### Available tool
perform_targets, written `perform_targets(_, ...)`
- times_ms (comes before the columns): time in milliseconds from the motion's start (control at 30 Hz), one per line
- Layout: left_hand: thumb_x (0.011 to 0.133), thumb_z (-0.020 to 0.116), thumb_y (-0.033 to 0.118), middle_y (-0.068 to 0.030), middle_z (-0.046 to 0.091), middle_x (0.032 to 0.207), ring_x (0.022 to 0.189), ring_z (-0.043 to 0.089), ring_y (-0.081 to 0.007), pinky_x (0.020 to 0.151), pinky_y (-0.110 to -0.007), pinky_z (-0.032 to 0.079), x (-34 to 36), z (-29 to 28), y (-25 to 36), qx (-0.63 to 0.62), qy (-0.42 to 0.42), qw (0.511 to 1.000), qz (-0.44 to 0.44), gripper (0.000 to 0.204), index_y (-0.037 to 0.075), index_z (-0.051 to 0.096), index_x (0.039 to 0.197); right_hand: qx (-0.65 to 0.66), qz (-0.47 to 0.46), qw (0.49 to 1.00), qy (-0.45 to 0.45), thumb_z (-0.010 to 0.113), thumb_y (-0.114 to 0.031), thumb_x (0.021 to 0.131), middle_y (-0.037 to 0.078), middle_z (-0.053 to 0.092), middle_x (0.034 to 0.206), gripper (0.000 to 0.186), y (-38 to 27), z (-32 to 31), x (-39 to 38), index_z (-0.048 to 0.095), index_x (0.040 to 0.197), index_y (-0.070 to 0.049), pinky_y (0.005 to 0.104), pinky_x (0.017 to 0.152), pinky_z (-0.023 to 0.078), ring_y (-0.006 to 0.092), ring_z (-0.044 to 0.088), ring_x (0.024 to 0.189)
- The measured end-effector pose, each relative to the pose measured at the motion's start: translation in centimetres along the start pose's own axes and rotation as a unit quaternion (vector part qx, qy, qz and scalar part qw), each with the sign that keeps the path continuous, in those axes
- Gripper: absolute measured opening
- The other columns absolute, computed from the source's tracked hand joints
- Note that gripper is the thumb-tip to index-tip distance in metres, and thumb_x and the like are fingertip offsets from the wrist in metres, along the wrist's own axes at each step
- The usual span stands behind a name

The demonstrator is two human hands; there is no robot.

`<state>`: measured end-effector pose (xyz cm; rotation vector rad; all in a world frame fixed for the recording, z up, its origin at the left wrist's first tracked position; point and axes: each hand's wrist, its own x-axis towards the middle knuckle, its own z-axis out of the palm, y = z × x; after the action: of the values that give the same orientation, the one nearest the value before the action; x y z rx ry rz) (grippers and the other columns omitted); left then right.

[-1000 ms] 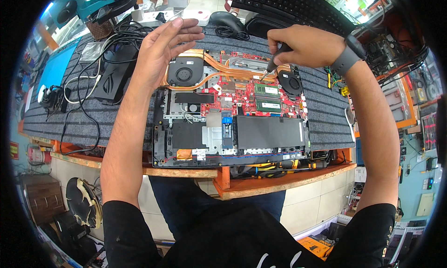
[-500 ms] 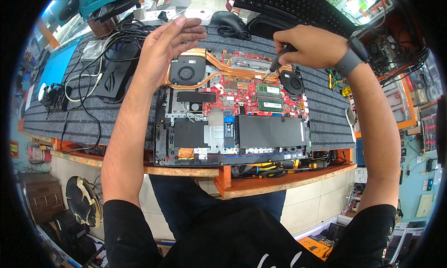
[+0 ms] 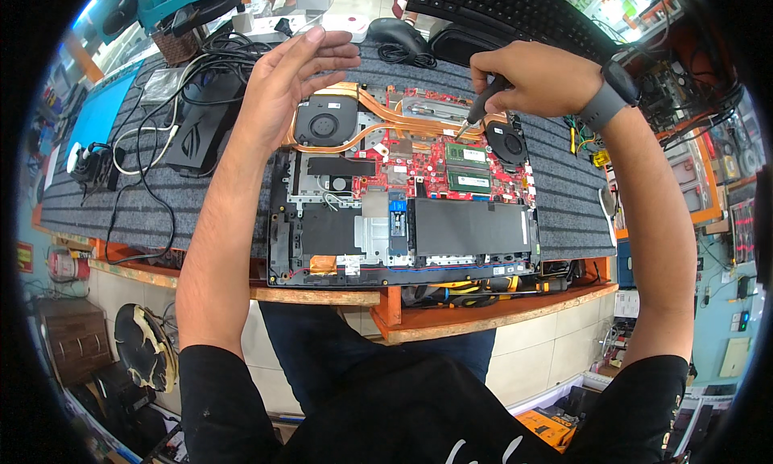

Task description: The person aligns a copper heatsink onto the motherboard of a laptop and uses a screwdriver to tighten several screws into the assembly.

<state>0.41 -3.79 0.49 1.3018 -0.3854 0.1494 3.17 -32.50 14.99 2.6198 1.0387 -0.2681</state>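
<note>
Electronics repair workshop, opened laptop (image 3: 471,227), tool drawer (image 3: 499,312)

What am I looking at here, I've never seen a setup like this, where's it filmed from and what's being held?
No robot here, just a person working bare-handed. A fisheye camera on the person's head looks down, so straight edges bend. On a grey striped mat lies an opened laptop, its red circuit board and two fans showing. The right hand holds a screwdriver, its tip close to a green memory stick. The left hand is raised and open, holding nothing visible. A black power brick lies left, a mouse beyond the laptop.
</note>
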Motion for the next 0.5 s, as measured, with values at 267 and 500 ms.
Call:
perform_targets(267, 0.105, 0.05, 0.043, -0.0183, 0.07, 0.115, 0.112, 0.068, -0.0244, 0.096, -0.033, 0.054, 0.0, -0.3, -0.1, -0.001, 0.0, 1.0, 0.001, 0.054, -0.007, 0.06, 0.125, 0.03, -0.033, 0.999, 0.013, 0.066, -0.035, 0.093, 0.014, 0.068, 0.085, 0.03, 0.5, 0.5, 0.3, 0.067, 0.09, -0.005, 0.0438, 0.077, 0.049, 0.0341, 0.065, 0.088)
perform_targets(500, 0.106, 0.047, 0.043, -0.0184, 0.07, 0.115, 0.111, 0.068, -0.0239, 0.095, -0.033, 0.054, 0.1, -0.2, 0.0, 0.001, 0.004, 1.0, 0.0, 0.054, -0.007, 0.06, 0.126, 0.002, -0.032, 0.998, 0.048, 0.063, -0.038, 0.094, 0.013, 0.068, 0.078, 0.033, 0.5, 1.1, 0.5, 0.071, 0.084, -0.006, 0.0437, 0.074, 0.05, 0.0321, 0.067, 0.082)
